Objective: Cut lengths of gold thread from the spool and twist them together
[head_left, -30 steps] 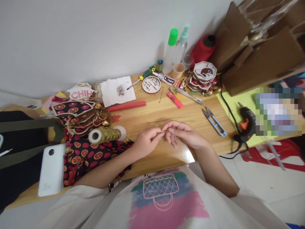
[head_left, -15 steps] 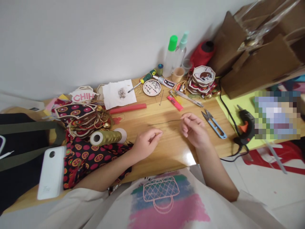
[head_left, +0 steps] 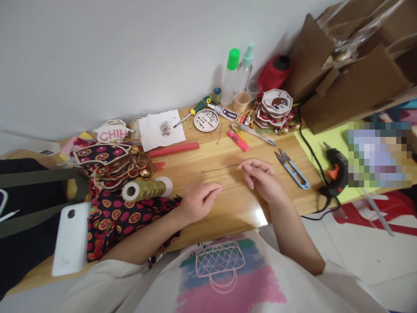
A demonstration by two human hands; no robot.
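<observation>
L. hand [head_left: 200,202]: bare; fingers curled, thumb lying near forefinger; can't tell if tips pinch anything.
R. hand [head_left: 260,178]: bare; fingers bent inward, thumb close to forefinger; can't tell if it grips the cord end.
Cord [head_left: 221,168]: v. thin, dark, slightly wavy; lies beyond L. hand, apart from it; R. end runs up to R. forefinger tip, contact unclear.
Tabletop [head_left: 224,213]: wood-grain, light brown, glossy nr. front edge.
Snips [head_left: 296,174]: blue, slim, pointed blades apart; just R. of R. hand.
Spool [head_left: 149,190]: gold-olive, sheen, pale hollow core; on its side, L. of L. hand.
Cloth [head_left: 107,221]: dark, rumpled, round red & orange motifs; partly under L. forearm.
Red strip [head_left: 176,149]: long, narrow; past cord, to L.
Paper [head_left: 158,134]: white, uneven edges, dark smudge; screwdriver [head_left: 202,104] tip over R. part.
Disc [head_left: 206,121]: round, pale, dark drawing, brown rim.
Tube [head_left: 228,113]: mkd. "B-7000"; nr. disc.
Glue gun [head_left: 337,174]: black body, orange trigger; R. of snips.
</observation>
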